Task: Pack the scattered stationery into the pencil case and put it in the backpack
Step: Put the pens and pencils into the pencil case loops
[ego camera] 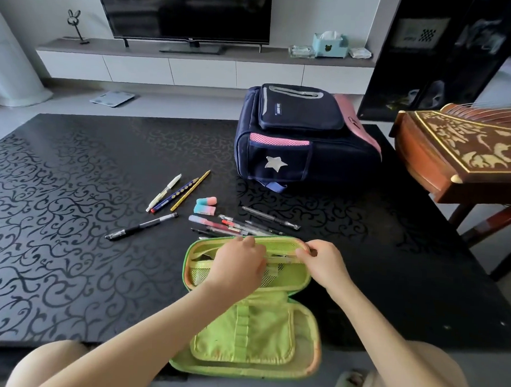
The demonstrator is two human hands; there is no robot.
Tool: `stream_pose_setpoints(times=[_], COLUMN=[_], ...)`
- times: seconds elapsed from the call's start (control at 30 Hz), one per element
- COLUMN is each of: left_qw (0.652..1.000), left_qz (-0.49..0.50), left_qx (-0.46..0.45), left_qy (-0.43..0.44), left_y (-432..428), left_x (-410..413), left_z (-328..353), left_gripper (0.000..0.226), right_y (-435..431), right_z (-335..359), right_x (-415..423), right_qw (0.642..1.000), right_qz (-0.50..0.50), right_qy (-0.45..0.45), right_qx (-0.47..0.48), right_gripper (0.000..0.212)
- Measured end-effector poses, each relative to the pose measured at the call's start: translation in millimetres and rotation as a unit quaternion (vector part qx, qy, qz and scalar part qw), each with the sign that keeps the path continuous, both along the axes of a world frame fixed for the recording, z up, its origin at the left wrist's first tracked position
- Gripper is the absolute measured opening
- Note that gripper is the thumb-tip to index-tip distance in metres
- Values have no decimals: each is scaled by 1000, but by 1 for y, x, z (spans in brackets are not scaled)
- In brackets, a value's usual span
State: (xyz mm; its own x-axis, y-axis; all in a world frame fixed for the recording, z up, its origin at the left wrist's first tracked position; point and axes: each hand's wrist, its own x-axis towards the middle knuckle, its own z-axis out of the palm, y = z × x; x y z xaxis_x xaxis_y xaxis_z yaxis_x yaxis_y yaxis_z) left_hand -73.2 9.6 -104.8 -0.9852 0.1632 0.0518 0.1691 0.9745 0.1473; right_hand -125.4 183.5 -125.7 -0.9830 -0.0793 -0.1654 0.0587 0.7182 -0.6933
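A green pencil case (261, 335) lies spread open at the table's near edge. My left hand (237, 265) rests inside its far half, fingers curled on the upper rim. My right hand (323, 262) pinches a pale pen (281, 259) that lies across that half. Beyond the case lie several clear and red pens (241, 225), two pink-and-blue erasers (205, 206), a black pen (141, 227), and a white pen, blue pencil and yellow pencil (176, 193) side by side. The navy and pink backpack (302, 137) lies flat at the far right, zipped.
The black patterned table (74, 216) carries everything. A carved wooden zither (464, 154) on a stand juts in at the right edge. A TV unit (195, 52) and a floor scale (112, 98) are beyond the table. My knees show at the bottom.
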Motion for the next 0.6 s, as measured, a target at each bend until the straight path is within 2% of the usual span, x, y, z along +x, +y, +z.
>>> stream_pose_setpoints(times=[0.27,0.4,0.5,0.6], left_qw=[998,995,996,995], left_qz=[47,61,75,81], left_qx=[8,15,38,53], left_qy=[30,73,3,-36], left_y=[41,45,53,60], left_x=[-9,-12,-18,-21], left_z=[3,6,8,11], left_gripper=[38,40,37,20], right_y=[4,2,2,4], right_z=[10,13,15,14], right_x=[2,1,3,5], right_qw=[997,996,995,995], right_qz=[-6,-3,-5,-2], right_qy=[75,93,99,100], right_qx=[17,4,-5,5], right_gripper=[16,16,15,15])
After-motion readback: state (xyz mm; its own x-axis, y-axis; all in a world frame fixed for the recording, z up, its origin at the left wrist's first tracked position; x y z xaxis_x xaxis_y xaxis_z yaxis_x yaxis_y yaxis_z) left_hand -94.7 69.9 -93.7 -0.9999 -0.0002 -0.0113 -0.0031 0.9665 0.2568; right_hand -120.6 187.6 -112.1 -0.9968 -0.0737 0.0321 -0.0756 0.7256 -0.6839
